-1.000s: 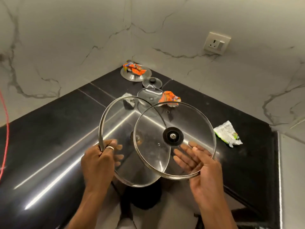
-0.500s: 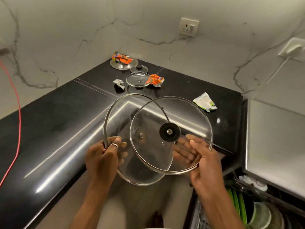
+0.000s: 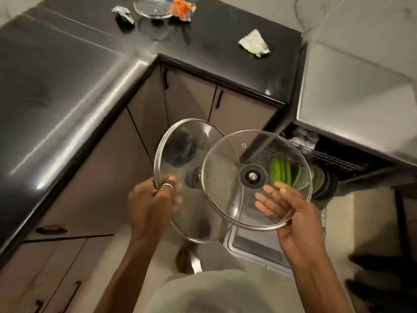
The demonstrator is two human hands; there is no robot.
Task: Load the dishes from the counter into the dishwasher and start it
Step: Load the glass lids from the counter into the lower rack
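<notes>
Left grip (image 3: 153,199): clasps round steel-rimmed glass lid (image 3: 180,141).
Right grip (image 3: 291,213): pinches black-knobbed glass lid (image 3: 259,150).
Tabletop (image 3: 56,75): glossy black, beyond both.

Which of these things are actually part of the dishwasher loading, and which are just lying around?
Part of the job: left glass lid, gripped by the left hand; right glass lid, held by the right hand; small lid on the counter; open dishwasher.
Lying about: orange wrapper; white-green wrapper; crumpled silver scrap.
</notes>
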